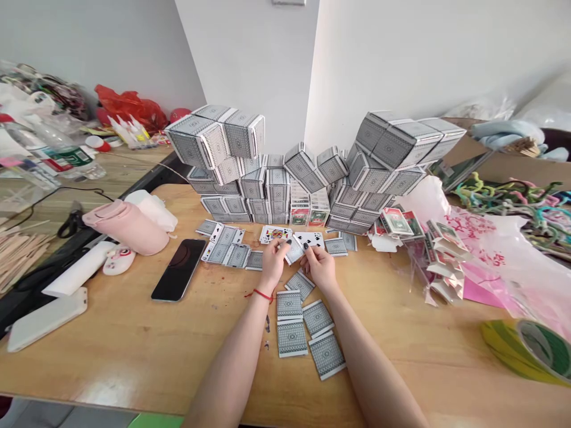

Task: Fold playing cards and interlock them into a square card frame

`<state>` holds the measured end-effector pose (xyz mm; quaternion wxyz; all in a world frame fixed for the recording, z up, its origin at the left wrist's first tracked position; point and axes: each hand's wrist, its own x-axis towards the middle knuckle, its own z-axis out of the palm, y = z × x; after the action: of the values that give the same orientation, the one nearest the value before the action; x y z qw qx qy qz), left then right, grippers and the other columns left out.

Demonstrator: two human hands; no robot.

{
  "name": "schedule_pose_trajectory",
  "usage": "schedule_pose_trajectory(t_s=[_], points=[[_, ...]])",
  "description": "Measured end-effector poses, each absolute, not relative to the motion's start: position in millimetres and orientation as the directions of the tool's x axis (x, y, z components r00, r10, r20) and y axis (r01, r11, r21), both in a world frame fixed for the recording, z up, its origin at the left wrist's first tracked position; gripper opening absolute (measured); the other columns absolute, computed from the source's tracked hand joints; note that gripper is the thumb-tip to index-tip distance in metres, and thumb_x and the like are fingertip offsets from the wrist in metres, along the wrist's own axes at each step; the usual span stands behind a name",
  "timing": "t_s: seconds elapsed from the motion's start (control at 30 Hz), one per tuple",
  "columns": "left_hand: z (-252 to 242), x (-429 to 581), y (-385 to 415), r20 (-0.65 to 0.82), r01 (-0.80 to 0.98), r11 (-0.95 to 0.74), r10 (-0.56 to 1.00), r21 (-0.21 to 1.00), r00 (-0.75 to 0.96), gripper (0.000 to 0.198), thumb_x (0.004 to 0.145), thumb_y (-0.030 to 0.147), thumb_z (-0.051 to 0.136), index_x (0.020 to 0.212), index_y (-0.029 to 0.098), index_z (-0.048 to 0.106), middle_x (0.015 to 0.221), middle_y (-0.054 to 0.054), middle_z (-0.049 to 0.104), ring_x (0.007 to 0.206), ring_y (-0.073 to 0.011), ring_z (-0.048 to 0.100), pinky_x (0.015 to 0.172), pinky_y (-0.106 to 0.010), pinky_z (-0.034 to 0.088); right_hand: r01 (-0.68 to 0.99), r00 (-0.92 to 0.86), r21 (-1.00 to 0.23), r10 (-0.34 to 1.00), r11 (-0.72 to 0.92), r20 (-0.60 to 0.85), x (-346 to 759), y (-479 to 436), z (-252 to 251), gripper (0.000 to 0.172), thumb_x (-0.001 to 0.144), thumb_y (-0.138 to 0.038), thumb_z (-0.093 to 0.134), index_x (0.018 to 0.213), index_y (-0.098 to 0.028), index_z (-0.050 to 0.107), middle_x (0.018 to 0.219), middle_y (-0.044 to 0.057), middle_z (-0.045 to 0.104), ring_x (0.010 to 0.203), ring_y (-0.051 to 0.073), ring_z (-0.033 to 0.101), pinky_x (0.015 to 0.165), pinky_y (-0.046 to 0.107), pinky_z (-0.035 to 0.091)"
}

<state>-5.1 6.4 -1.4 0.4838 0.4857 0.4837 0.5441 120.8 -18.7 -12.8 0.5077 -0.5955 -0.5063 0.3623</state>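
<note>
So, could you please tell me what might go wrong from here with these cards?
1. The left hand and right hand pinch cards right in front of the piled card boxes, whose top boxes sit tilted; a bump might topple them onto the spread.
2. The face-down cards lie between the forearms, so a sweeping arm could scatter them.

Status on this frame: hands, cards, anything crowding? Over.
Left hand and right hand both pinching one card. Face-down cards lie between the forearms. Card boxes stacked behind, phone left.
</note>
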Motion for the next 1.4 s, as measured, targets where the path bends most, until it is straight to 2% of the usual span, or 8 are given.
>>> schedule_pose_trajectory(t_s=[0.17,0.3,0.43,0.73,1.03,1.17,1.3,1.4], points=[[-8.6,-4.2,9.7,-0.003,-0.092,-0.002,0.998,0.996,-0.058,0.018,0.065,0.031,0.060,0.071,0.014,0.056,0.060,0.003,0.054,0.052,-0.0083,0.048,0.051,-0.021,0.038,0.714,0.257,-0.681,0.843,0.164,0.472,134.2,-17.4,-14.2,0.022,0.079,-0.023,0.043,0.088,-0.018,0.063,0.086,0.007,0.063,0.083,0.021,0.050,0.078,0.035,0.039],[-8.9,-4.0,10.9,-0.059,-0.175,0.046,0.996,0.983,-0.070,0.026,0.065,0.035,0.062,0.078,0.014,0.056,0.069,0.000,0.058,0.055,-0.0099,0.052,0.048,-0.022,0.044,0.864,0.161,-0.492,0.867,0.106,0.471,135.1,-19.2,-16.0,0.039,0.071,-0.009,0.043,0.102,-0.023,0.061,0.123,0.006,0.051,0.105,0.028,0.039,0.084,0.046,0.031],[-6.3,-4.6,9.0,-0.061,-0.217,0.043,0.995,0.975,-0.075,0.031,0.065,0.039,0.063,0.083,0.015,0.054,0.078,-0.002,0.058,0.066,-0.0124,0.056,0.047,-0.023,0.049,0.912,0.087,-0.399,0.905,0.096,0.417,131.6,-20.1,-20.4,0.048,0.071,-0.007,0.040,0.113,-0.026,0.056,0.129,0.003,0.047,0.118,0.032,0.028,0.087,0.050,0.026],[-13.3,-2.7,9.9,-0.028,-0.188,0.019,0.999,0.982,-0.043,0.031,0.064,0.036,0.064,0.085,0.014,0.056,0.080,-0.002,0.057,0.061,-0.0103,0.054,0.049,-0.023,0.051,0.874,0.016,-0.431,0.874,0.224,0.486,142.1,-13.5,-32.7,0.039,0.077,-0.008,0.038,0.105,-0.021,0.062,0.111,0.004,0.062,0.111,0.024,0.042,0.090,0.041,0.033],[-14.8,-6.6,16.0,-0.042,-0.302,0.006,0.993,0.953,-0.113,0.037,0.061,0.027,0.066,0.095,0.014,0.058,0.087,-0.007,0.063,0.062,-0.0103,0.055,0.050,-0.020,0.045,0.834,0.159,-0.508,0.791,0.213,0.592,141.7,-15.5,-29.8,0.034,0.078,-0.008,0.039,0.093,-0.022,0.065,0.094,0.003,0.068,0.095,0.021,0.054,0.082,0.036,0.038],[-14.0,-8.6,18.4,-0.046,-0.354,0.006,0.994,0.935,-0.103,0.039,0.060,0.025,0.066,0.098,0.015,0.058,0.092,-0.007,0.063,0.073,-0.0134,0.058,0.061,-0.023,0.045,0.811,0.220,-0.543,0.748,0.217,0.626,141.0,-16.7,-27.2,0.024,0.079,-0.012,0.042,0.082,-0.021,0.065,0.085,0.004,0.068,0.086,0.020,0.057,0.079,0.036,0.039],[-14.0,-7.8,18.6,-0.051,-0.377,0.009,0.993,0.926,-0.104,0.038,0.059,0.023,0.066,0.095,0.015,0.059,0.093,-0.007,0.064,0.084,-0.0162,0.059,0.073,-0.027,0.045,0.718,0.348,-0.654,0.692,0.238,0.633,138.8,-16.5,-23.3,0.014,0.079,-0.017,0.044,0.076,-0.020,0.058,0.085,0.006,0.066,0.086,0.020,0.057,0.080,0.036,0.041],[-14.1,-7.5,18.2,-0.064,-0.401,0.016,0.992,0.916,-0.105,0.038,0.058,0.022,0.067,0.094,0.015,0.059,0.094,-0.006,0.063,0.084,-0.0160,0.059,0.074,-0.028,0.044,0.547,0.465,-0.791,0.685,0.274,0.560,134.8,-16.3,-18.6,0.005,0.079,-0.021,0.045,0.078,-0.020,0.050,0.094,0.007,0.063,0.091,0.019,0.057,0.078,0.034,0.043]])
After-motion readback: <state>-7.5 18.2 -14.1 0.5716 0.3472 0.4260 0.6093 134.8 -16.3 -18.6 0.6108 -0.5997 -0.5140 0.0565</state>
